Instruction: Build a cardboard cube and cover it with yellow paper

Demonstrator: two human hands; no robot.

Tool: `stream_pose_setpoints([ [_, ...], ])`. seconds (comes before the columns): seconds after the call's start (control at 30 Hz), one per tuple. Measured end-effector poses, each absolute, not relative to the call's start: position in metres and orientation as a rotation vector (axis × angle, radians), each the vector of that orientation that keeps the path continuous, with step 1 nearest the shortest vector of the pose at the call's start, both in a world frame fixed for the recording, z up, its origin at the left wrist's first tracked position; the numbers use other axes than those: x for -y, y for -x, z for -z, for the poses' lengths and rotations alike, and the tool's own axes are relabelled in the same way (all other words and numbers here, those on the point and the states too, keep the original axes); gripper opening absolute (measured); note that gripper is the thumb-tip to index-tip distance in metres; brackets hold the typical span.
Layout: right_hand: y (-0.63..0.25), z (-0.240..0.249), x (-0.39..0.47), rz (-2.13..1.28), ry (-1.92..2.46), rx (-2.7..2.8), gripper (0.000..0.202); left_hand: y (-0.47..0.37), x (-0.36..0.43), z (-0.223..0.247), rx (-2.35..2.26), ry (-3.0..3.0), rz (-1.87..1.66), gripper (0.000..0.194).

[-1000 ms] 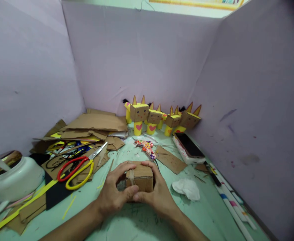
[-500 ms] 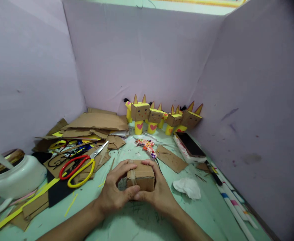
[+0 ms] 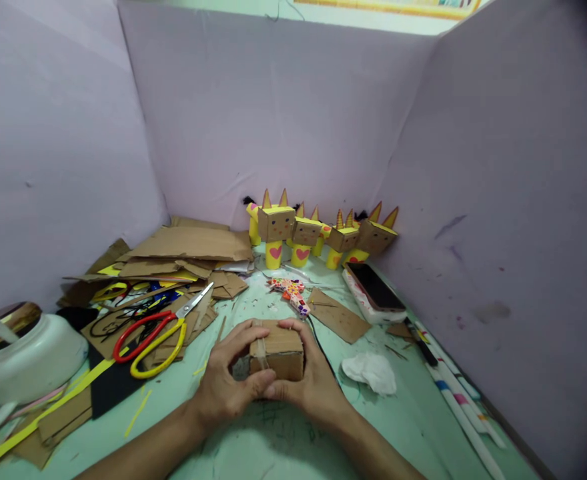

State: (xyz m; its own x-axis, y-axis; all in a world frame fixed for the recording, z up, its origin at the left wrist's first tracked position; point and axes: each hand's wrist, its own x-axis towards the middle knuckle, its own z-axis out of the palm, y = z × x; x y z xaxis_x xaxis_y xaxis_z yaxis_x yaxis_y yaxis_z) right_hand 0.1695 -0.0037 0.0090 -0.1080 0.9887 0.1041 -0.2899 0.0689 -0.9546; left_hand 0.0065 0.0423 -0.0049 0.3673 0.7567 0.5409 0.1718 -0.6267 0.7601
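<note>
1 sm. cardboard box, 2 hands on it, mid-table

box (image 3: pixel 283 363): 1, low over or on the table (image 3: pixel 398 433), can't tell which; 1 clear tape strip (image 3: pixel 262 352) nr its l. end. looks closed, contents not visible.

l. hand (image 3: pixel 226 373) & r. hand (image 3: pixel 313 380) both hold the box, grip part-open, as wide as the box lets them. fingers curve over its top & sides, thumbs nearly meet at its near lower edge. forearms come in from the bottom corners, angled inward.

beyond box: 4 figures (image 3: pixel 276 225) w/ cardboard heads, 2 pointed ears ea., yellow bodies. nearer the box, 1 floral-pattern item (image 3: pixel 293 293) w/ dark cord, & 1 flat cardboard pc (image 3: pixel 338 317) to its r.

r. of box: 1 crumpled white tissue (image 3: pixel 370 373); farther back, 1 phone (image 3: pixel 376 287) on 1 white pack (image 3: pixel 368 308); far r., several white rods (image 3: pixel 466 413) w/ colored bands, exact no. unclear.

l. of box: 1 pr scissors (image 3: pixel 180 317), 1 red & 1 yellow handle, blades together, on cardboard scraps (image 3: pixel 206 323); behind, a stack of cardboard (image 3: pixel 193 243), sheets overlap, can't count. farther l., 1 black sheet (image 3: pixel 111 390), 1 long yellow strip (image 3: pixel 48 419), & 1 round white vessel (image 3: pixel 48 353) cut off by frame edge, contents unclear.
</note>
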Motion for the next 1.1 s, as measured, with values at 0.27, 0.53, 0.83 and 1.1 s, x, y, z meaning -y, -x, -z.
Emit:
stream_pose_setpoints([
  [0.27, -0.170, -0.010, 0.005, -1.347, 0.846, 1.120, 0.073, -0.007, -0.042, 0.006, -0.764, -2.043, -1.291, 0.043],
  [0.53, -0.169, -0.007, 0.004, -1.376, 0.800, 1.071, 0.078, -0.004, -0.046, 0.017, -0.818, -2.070, -1.273, 0.045],
  [0.83, -0.169, -0.006, 0.004, -1.384, 0.783, 1.055, 0.081, -0.004, -0.047, 0.021, -0.779, -2.088, -1.321, 0.044],
  [1.1, -0.169, -0.008, 0.003, -1.383, 0.779, 1.045, 0.080, -0.004, -0.045, 0.015, -0.759, -2.119, -1.340, 0.043],
])
